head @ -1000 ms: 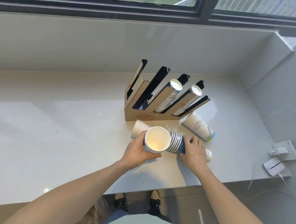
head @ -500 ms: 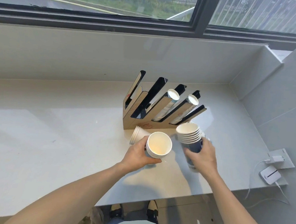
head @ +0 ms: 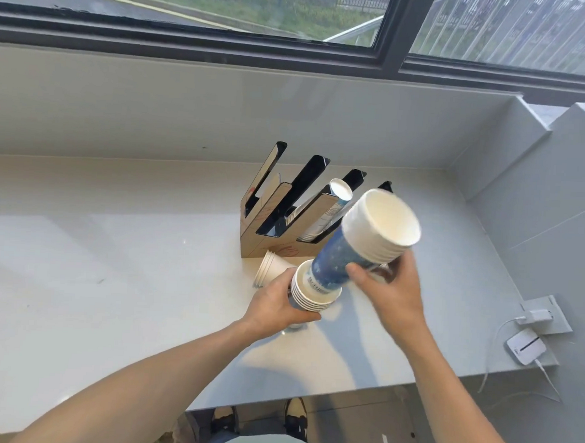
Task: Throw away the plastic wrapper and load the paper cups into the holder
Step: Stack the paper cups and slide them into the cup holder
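Note:
My right hand [head: 394, 296] grips a stack of blue paper cups [head: 361, 245], tilted with its white mouth up and to the right. The stack's bottom end sits inside the mouth of a second cup stack [head: 309, 295] that my left hand [head: 276, 305] holds from the left. Behind them stands the slanted wood-and-black cup holder [head: 267, 230], with a cup stack [head: 334, 200] showing in one of its slots. A short white cup stack [head: 268, 269] lies on its side on the counter in front of the holder. No plastic wrapper is visible.
The pale counter [head: 112, 262] runs to a wall at the back and right. A white wall socket with a plugged charger [head: 537, 315] and a small white device [head: 527, 345] sit at the right front corner. My feet show below the counter's front edge.
My right hand has lifted its blue cup stack, tilted it, and pushed its bottom into the stack in my left hand. The camera has tipped upward a little.

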